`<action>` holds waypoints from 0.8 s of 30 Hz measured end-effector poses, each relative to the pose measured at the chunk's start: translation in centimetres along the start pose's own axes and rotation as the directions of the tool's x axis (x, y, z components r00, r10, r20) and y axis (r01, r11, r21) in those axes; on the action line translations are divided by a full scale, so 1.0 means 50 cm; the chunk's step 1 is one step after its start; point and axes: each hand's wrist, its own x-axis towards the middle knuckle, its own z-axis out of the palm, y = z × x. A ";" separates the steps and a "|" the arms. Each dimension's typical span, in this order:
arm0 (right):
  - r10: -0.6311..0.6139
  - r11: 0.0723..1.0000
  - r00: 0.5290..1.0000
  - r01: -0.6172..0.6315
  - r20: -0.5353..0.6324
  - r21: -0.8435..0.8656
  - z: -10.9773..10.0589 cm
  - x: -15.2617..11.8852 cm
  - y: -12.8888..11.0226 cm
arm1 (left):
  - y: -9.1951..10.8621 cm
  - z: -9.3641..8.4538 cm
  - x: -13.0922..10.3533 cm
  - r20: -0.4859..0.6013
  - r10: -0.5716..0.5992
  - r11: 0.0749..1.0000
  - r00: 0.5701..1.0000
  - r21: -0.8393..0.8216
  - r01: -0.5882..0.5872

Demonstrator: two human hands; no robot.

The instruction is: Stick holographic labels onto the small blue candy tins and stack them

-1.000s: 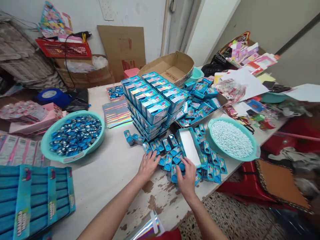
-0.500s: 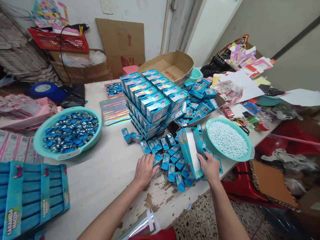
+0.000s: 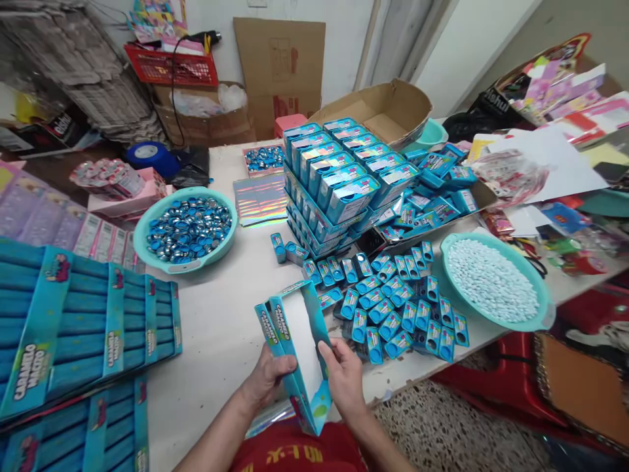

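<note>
Tilted between my two hands is a blue cardboard display box (image 3: 307, 341) with a white inside and "Caramelo Macizo" lettering. My left hand (image 3: 269, 375) grips its left wall, thumb on the outer face. My right hand (image 3: 343, 372) pinches the right wall near its edge. Just beyond the box, many small blue tins (image 3: 381, 307) with round openings lie spread on the table (image 3: 211, 328). Behind them rises a stack of filled blue display boxes (image 3: 329, 187).
A turquoise basin (image 3: 139, 239) of round metal-and-blue caps stands left; another basin (image 3: 543, 311) of pale candies stands right. Folded blue display boxes (image 3: 83, 328) are stacked at near left. A carton (image 3: 484, 196) holds more blue packs. A red stool (image 3: 496, 373) stands beside the table.
The display box has come from over the small tins toward my body and left. My left hand has left the tins and taken hold of the box. The view has swung somewhat.
</note>
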 end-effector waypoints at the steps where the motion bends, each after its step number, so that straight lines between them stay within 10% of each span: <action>1: -0.001 1.000 1.000 0.001 -0.006 0.005 0.005 0.000 0.003 | -0.002 -0.003 -0.001 -0.040 0.002 1.000 0.999 -0.003 -0.002; 6: 0.050 0.999 0.973 -0.048 -0.226 0.014 -0.024 0.037 0.000 | -0.004 -0.056 0.013 -0.467 -0.008 0.997 0.884 -0.070 -0.028; 10: -0.140 0.972 0.845 0.019 -0.517 -0.232 -0.167 0.132 -0.021 | 0.006 -0.170 0.022 -0.603 -0.075 0.993 0.794 0.024 0.112; 13: -0.315 0.866 0.715 -0.053 -0.625 -0.497 -0.296 0.210 -0.009 | 0.020 -0.238 0.024 -0.717 0.077 0.919 0.693 0.321 0.230; 17: -0.394 0.682 0.748 -0.151 -0.533 -0.716 -0.377 0.246 0.026 | 0.036 -0.280 0.024 -0.773 0.365 0.632 0.518 0.615 0.472; 21: -0.708 0.504 0.582 0.020 -0.400 -0.863 -0.331 0.193 0.039 | 0.034 -0.308 0.022 -0.784 0.318 0.753 0.534 0.551 0.360; 24: -0.717 0.385 0.680 0.199 -0.156 -0.901 -0.255 0.138 0.042 | 0.026 -0.321 0.022 -0.735 0.243 0.832 0.633 0.494 0.253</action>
